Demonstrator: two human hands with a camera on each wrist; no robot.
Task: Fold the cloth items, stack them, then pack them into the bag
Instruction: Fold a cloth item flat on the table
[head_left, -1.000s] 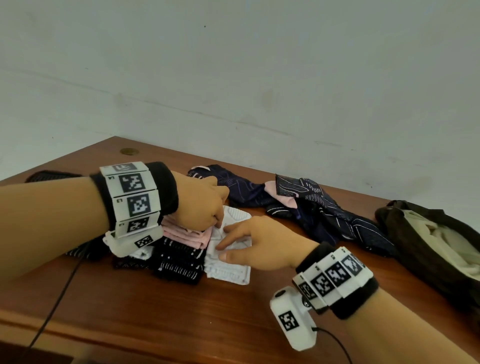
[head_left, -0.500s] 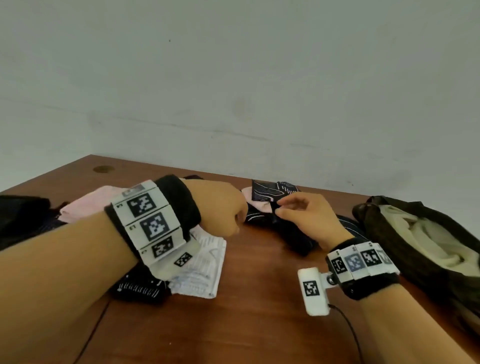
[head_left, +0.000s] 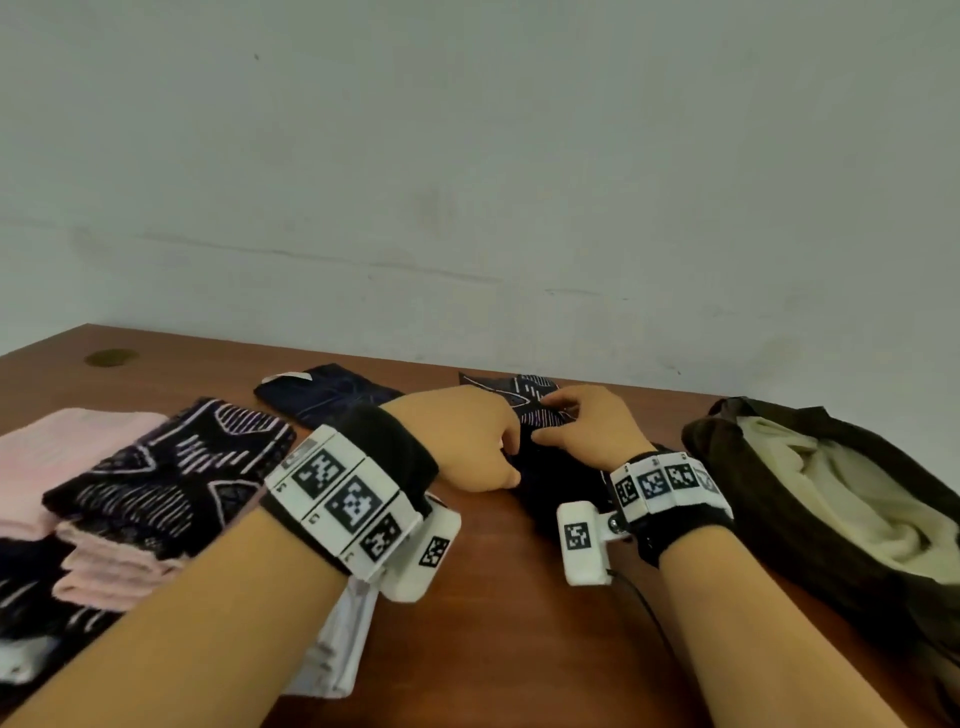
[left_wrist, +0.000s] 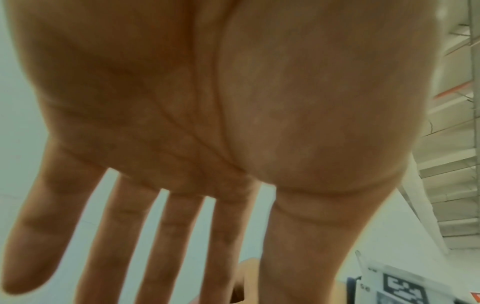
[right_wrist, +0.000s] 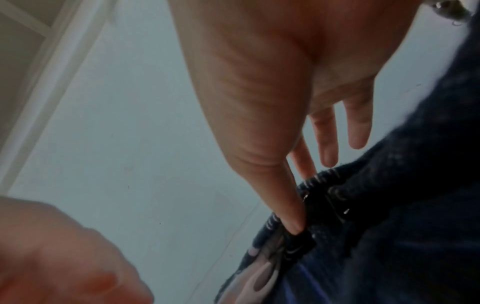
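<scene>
A dark patterned cloth (head_left: 535, 402) lies crumpled at the table's far middle. My right hand (head_left: 551, 422) pinches its edge between thumb and forefinger, and the right wrist view shows that pinch on the cloth (right_wrist: 389, 205) with the other fingers (right_wrist: 358, 127) straight. My left hand (head_left: 508, 460) is right beside it at the cloth's left side. In the left wrist view its fingers (left_wrist: 122, 236) are straight and spread. A stack of folded pink and dark cloths (head_left: 156, 467) sits at the left. The dark bag (head_left: 737, 467) lies open at the right.
A folded white cloth (head_left: 337, 649) lies under my left forearm. Another navy cloth (head_left: 327, 395) is at the back near the wall. The wooden table (head_left: 493, 623) shows bare wood between my arms. A round brass cap (head_left: 111, 357) is at the far left corner.
Both hands left the folded stack and moved right to the dark patterned cloth. The right hand took hold of its edge, and the left hand came up beside it.
</scene>
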